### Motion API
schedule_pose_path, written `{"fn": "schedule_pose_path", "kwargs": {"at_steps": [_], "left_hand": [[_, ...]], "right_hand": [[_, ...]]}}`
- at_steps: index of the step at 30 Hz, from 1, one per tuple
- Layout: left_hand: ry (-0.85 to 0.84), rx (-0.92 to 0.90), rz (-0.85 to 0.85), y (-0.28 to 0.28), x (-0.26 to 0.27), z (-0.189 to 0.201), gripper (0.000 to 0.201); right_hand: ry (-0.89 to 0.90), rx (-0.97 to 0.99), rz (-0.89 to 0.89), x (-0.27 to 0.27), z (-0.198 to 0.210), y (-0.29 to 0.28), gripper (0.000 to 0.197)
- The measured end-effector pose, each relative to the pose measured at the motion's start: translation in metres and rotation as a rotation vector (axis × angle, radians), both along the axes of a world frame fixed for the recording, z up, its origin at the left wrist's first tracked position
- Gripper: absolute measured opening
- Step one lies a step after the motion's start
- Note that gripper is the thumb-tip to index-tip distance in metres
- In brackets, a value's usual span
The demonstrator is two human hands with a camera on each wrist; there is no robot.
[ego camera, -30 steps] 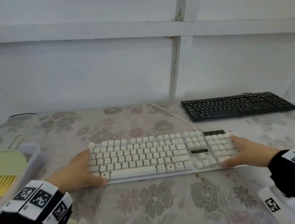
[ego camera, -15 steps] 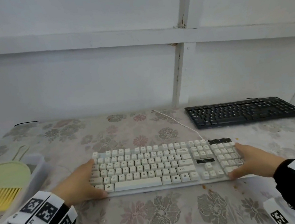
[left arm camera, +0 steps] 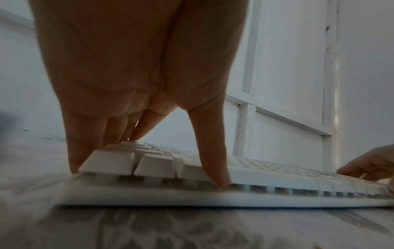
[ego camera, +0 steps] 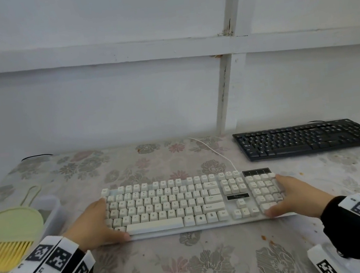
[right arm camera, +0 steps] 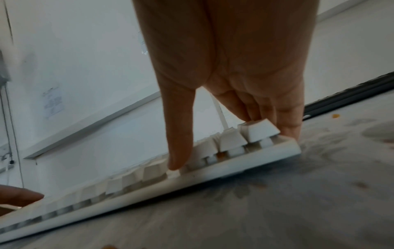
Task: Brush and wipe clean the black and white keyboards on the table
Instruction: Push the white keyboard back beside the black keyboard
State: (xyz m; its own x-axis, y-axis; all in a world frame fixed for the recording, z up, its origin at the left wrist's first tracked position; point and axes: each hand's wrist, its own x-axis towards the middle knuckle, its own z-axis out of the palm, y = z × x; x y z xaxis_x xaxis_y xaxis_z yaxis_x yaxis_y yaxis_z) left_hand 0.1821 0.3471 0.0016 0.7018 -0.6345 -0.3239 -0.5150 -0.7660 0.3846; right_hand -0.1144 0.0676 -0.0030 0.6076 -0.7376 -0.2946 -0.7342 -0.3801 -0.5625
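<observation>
Both keyboards look uncleaned: my left hand [ego camera: 92,224] and right hand [ego camera: 295,197] grip the white keyboard [ego camera: 189,203] ends at 6 o'clock, black keyboard [ego camera: 306,139] at 2 o'clock, brush [ego camera: 7,237] untouched at 9 o'clock.

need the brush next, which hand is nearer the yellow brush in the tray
Left. The left hand grips the white keyboard's left end, beside the yellow brush; the right hand grips its far right end.
</observation>
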Motion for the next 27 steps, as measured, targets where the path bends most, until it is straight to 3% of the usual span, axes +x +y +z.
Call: {"fn": "schedule_pose_path", "kwargs": {"at_steps": [15, 25, 27], "left_hand": [[0.031, -0.002, 0.151, -0.019, 0.044, -0.005, 0.090], [0.019, -0.074, 0.224, -0.042, 0.077, -0.013, 0.100], [0.010, -0.072, 0.228, -0.048, 0.081, -0.014, 0.098]], "right_hand": [[0.033, -0.052, 0.048, 0.055, -0.007, -0.019, 0.061], [0.113, -0.180, 0.059, 0.087, -0.008, -0.038, 0.055], [0.126, -0.208, 0.057, 0.093, -0.008, -0.042, 0.063]]}}
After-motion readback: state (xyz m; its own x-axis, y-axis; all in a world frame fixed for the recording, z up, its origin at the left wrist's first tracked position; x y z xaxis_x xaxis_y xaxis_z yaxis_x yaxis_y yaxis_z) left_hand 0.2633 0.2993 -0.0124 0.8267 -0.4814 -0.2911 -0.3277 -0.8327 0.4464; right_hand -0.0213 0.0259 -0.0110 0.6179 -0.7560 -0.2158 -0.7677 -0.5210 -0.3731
